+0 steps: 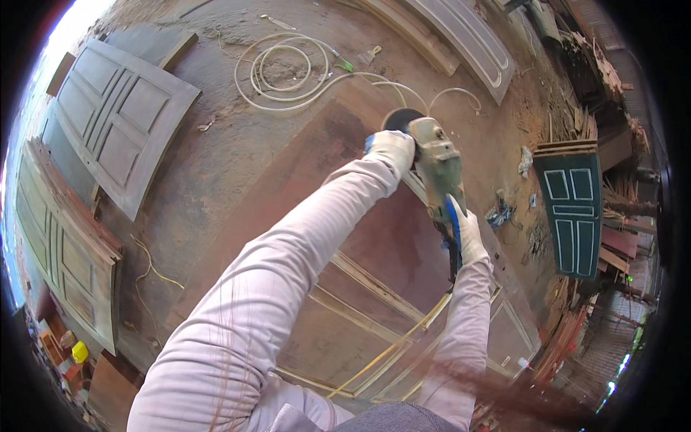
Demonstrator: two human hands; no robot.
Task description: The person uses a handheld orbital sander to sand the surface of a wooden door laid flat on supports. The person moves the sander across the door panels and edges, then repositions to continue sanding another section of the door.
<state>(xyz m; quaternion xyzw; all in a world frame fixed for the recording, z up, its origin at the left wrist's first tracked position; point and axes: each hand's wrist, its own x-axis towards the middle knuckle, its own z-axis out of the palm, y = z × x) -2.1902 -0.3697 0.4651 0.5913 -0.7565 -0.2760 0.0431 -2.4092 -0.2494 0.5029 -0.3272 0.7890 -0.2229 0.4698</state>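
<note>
Both my hands wear white gloves with blue palms and hold a green angle grinder [440,169] out ahead of me. My left hand [393,149] is closed near the grinder's head, beside its dark round disc [400,120]; whether it grips a side handle is hidden. Around the rear of the body wraps my right hand [469,234]. Beneath the tool lies a reddish-brown wooden door [288,191] with framed panels and pale mouldings nearer to me. The disc appears over the door's far end; I cannot tell whether it touches. A yellow cord [392,348] crosses the door.
Panelled doors [137,108] [65,245] rest at the left. A coiled pale hose [288,88] and a brush [370,55] lie on the dirt floor ahead. Another door [471,36] lies at the far right. A dark green door [572,212] leans against stacked scrap wood [619,241].
</note>
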